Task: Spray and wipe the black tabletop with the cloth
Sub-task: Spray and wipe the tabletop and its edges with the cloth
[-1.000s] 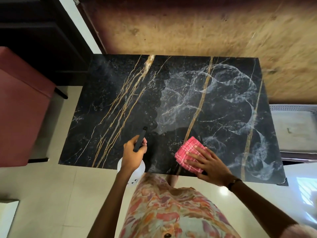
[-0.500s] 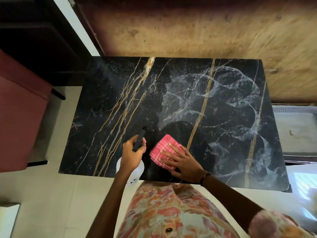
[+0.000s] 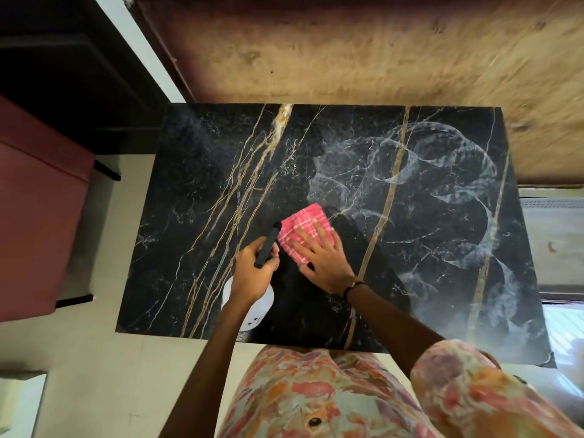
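Note:
The black marble tabletop (image 3: 202, 191) has gold veins, with whitish wet smears across its right half. A folded pink checked cloth (image 3: 298, 224) lies flat near the table's middle. My right hand (image 3: 322, 257) presses on it with fingers spread. Just left of the cloth, my left hand (image 3: 252, 273) grips a spray bottle (image 3: 259, 306) with a white body and a black nozzle that points up toward the cloth's left edge. The bottle's body is mostly hidden under my hand.
A dark red seat (image 3: 34, 216) stands to the left of the table. A brown worn wall (image 3: 379, 52) rises behind it. A grey ledge (image 3: 556, 235) sits to the right. Pale floor tiles (image 3: 94, 374) lie in front.
My right hand has slid the cloth from the near right part leftward and away from me, up beside the bottle. The left hand with the bottle moved slightly farther over the table.

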The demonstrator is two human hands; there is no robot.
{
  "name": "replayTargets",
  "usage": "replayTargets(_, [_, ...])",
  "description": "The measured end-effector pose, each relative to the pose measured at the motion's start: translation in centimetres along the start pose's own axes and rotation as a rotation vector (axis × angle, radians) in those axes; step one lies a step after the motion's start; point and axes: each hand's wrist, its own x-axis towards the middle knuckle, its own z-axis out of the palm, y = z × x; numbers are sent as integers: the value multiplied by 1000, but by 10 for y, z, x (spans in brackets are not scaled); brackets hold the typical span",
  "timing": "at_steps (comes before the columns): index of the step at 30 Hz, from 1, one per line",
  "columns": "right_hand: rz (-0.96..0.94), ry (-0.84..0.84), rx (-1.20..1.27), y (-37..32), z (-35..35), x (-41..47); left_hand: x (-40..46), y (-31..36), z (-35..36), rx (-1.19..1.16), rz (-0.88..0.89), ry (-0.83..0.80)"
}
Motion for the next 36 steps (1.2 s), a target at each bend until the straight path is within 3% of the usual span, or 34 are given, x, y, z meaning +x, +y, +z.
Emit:
replayTargets(4, [-287, 0, -119, 21, 16, -35, 12, 1, -3, -26, -7, -18])
replayTargets(6, [-315, 45, -152, 54, 18, -55, 18, 1, -5, -14, -9, -6])
replayTargets(10, [-67, 65, -117, 103, -3, -52, 32, 3, -6, -15, -10, -18])
replayTargets(15, [173, 86, 11, 71, -26, 23, 49, 11, -6, 5, 13, -29])
replayTargets(20, [-52, 74, -35, 40, -12, 36, 65, 19, -4, 8, 28, -49])
replayTargets(24, [-217, 114, -145, 85, 1, -11, 78, 24, -2, -16, 20, -65])
replayTargets(29, [52, 156, -60, 138, -23, -5, 94, 28, 0, -24, 38, -62])
replayTargets(33, [251, 177, 61, 107, -43, 61, 105, 35, 2, -9, 51, -59])
replayTargets(36, [212, 138, 62, 75, -44, 93, 113, 43, 5, -3, 60, -45])
